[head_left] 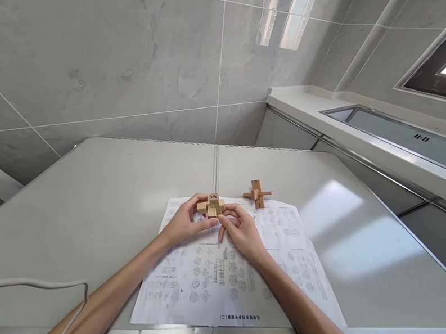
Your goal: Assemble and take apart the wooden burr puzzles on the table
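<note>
A light wooden interlocking puzzle (212,206) is held between both hands over the upper part of a printed sheet. My left hand (187,222) grips its left side, with the thumb in front below it. On the right side, the fingers and thumb of my right hand (240,231) pinch the puzzle. A second, darker wooden cross-shaped puzzle (257,194) rests at the sheet's top edge, to the right and beyond my right hand. The white sheet (216,308) shows small diagrams and lies beneath both hands.
The pale folding table (112,217) has a seam down its middle. A white cable (15,281) crosses its lower left, by my left forearm. Beyond stands a grey tiled wall (98,43). At the right are a counter (297,104) and a sink (408,134).
</note>
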`<state>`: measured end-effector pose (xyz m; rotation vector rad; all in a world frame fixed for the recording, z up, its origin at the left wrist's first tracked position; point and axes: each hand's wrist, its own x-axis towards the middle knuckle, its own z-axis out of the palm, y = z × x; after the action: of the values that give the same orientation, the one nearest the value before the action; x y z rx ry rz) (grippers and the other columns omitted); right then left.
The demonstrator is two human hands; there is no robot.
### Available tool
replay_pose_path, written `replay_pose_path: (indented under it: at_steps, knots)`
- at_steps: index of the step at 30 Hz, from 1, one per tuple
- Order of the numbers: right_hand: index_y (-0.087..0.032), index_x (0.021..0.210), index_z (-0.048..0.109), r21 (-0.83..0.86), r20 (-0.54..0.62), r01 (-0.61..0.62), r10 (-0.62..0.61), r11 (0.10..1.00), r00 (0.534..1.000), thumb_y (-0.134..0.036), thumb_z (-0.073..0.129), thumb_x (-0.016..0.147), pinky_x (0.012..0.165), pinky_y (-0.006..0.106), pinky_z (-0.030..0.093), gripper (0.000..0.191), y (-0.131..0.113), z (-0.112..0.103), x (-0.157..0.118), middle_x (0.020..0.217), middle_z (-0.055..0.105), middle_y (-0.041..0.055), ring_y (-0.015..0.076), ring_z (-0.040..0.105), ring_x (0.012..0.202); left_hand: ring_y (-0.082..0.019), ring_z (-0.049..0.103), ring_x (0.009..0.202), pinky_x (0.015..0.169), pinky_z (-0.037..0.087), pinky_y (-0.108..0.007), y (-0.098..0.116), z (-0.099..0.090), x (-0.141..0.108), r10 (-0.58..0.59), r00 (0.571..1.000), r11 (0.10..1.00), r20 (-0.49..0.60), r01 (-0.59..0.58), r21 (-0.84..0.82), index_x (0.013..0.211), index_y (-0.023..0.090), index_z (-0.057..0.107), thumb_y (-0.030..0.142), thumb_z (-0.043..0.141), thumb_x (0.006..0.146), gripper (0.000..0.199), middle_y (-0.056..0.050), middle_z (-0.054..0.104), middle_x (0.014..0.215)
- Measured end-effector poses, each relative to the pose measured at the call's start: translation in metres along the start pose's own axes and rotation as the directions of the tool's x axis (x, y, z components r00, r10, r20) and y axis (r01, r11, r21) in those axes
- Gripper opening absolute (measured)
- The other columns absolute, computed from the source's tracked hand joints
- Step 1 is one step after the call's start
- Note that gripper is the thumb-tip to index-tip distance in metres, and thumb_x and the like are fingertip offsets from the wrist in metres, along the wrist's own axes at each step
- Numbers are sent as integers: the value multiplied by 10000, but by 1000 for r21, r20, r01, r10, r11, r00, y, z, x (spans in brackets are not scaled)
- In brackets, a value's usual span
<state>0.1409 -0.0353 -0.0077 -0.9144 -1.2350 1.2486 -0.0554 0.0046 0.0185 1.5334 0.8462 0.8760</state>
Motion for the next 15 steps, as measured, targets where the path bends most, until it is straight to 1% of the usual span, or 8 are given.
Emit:
replay_pose_path:
  at_steps: [4, 7, 9, 12, 15]
  knots:
    - [-236, 1062, 694, 27, 23, 16, -16, 1000, 1000, -406, 770, 957, 486, 257, 514, 214, -1, 0, 0, 923, 743, -5, 131, 700, 506, -276, 698, 1177, 1029, 524, -396, 1, 0, 0, -19, 1000, 999, 19, 20, -47, 1209, 220, 656, 436, 910, 829, 506, -113, 745, 1256]
    - [-234, 1069, 684, 13, 33, 6, -6, 1000, 999, -418, 760, 965, 448, 243, 488, 225, -2, 1, -1, 876, 734, -16, 121, 676, 476, -272, 693, 1162, 1021, 519, -391, 2, -1, -1, -23, 999, 999, 43, 25, -47, 1211, 215, 653, 452, 891, 846, 496, -115, 741, 1252]
    - [-233, 1083, 684, 2, 29, 8, -8, 1000, 1000, -420, 747, 973, 451, 244, 488, 226, -2, 1, -1, 908, 737, -9, 115, 674, 476, -272, 689, 1162, 1025, 512, -395, 2, 0, -1, -19, 999, 1000, 40, 19, -14, 1222, 215, 638, 447, 875, 864, 488, -116, 740, 1254]
    - [-245, 1110, 686, -21, 21, 28, -27, 999, 999, -431, 713, 995, 492, 268, 520, 220, -3, -1, -1, 1004, 742, 9, 115, 680, 496, -255, 685, 1132, 1017, 503, -387, -2, 2, -2, -14, 1000, 996, 12, 12, 92, 1230, 231, 618, 425, 873, 862, 488, -90, 747, 1218]
    - [-252, 1138, 680, -28, 44, 23, -21, 999, 999, -454, 696, 1007, 494, 289, 518, 241, -4, -4, 0, 1062, 744, 28, 118, 665, 503, -238, 677, 1093, 990, 513, -376, -4, 5, -2, -11, 1000, 988, 24, 7, 155, 1231, 251, 630, 417, 856, 864, 462, -62, 737, 1195]
